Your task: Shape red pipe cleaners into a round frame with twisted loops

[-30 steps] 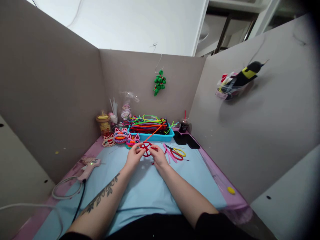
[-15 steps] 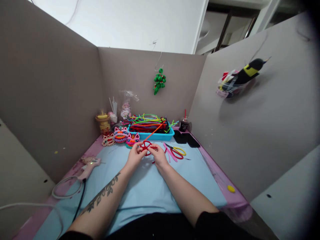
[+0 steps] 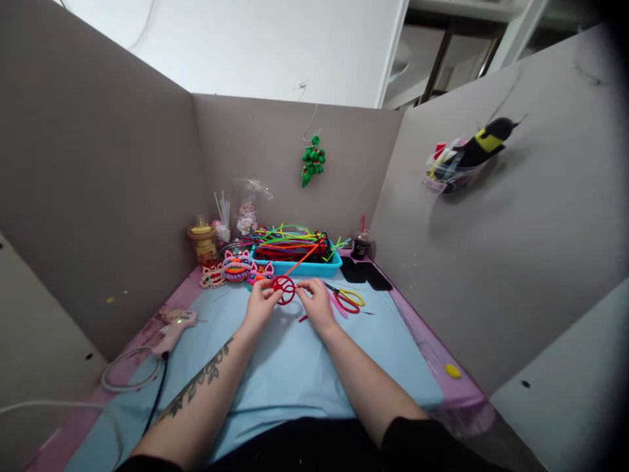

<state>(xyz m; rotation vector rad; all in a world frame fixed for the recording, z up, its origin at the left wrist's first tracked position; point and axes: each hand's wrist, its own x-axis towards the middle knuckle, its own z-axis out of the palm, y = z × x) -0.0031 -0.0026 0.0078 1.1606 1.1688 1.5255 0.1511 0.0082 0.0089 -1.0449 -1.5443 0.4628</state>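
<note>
My left hand (image 3: 257, 304) pinches a small red pipe-cleaner wheel (image 3: 284, 290) with spokes, held just above the light blue mat (image 3: 289, 367). An orange-red pipe-cleaner end (image 3: 302, 260) sticks out from the wheel toward the back right. My right hand (image 3: 317, 303) is at the wheel's right side, fingertips on a thin strand next to it. A short red piece (image 3: 303, 318) lies on the mat under the right hand.
Behind stands a blue tray (image 3: 296, 266) heaped with coloured pipe cleaners, and finished cat-face pieces (image 3: 236, 265) sit left of it. Scissors (image 3: 346, 299) lie right of my hands. A pink glue gun (image 3: 171, 329) with cord rests at the left. Grey partition walls surround the desk.
The wheel has been turned slightly and shifted a little left in my left hand. My right hand has drawn a little to the right of it.
</note>
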